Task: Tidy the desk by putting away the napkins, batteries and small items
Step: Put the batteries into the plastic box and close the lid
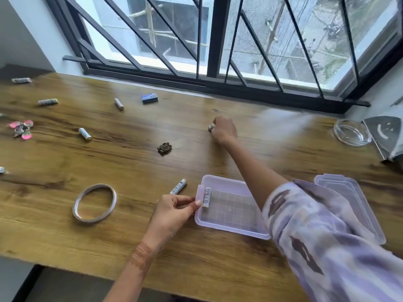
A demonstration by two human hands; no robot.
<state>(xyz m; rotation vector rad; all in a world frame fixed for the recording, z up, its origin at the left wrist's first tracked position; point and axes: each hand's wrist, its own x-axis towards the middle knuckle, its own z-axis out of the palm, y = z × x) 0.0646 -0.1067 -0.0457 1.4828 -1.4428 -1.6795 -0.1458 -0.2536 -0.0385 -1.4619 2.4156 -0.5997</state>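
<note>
A clear plastic box [220, 226] sits open near the front of the wooden desk [130, 247], with one white battery [206, 197] lying inside along its left wall. My left hand [174, 211] pinches the box's left tab. Farther back, my right hand [224, 130] is closed around a white battery [211, 127] whose end sticks out of the fist. Another battery [178, 186] lies just left of the box. Several more batteries [85, 134] lie scattered across the left half of the desk.
The box lid [357, 199] lies to the right, partly under my sleeve. A metal bangle [94, 202], a dark brooch [164, 147], a blue eraser [149, 98] and pink trinkets [21, 128] lie on the desk. A glass ashtray [352, 132] and a grey holder [386, 136] stand at far right.
</note>
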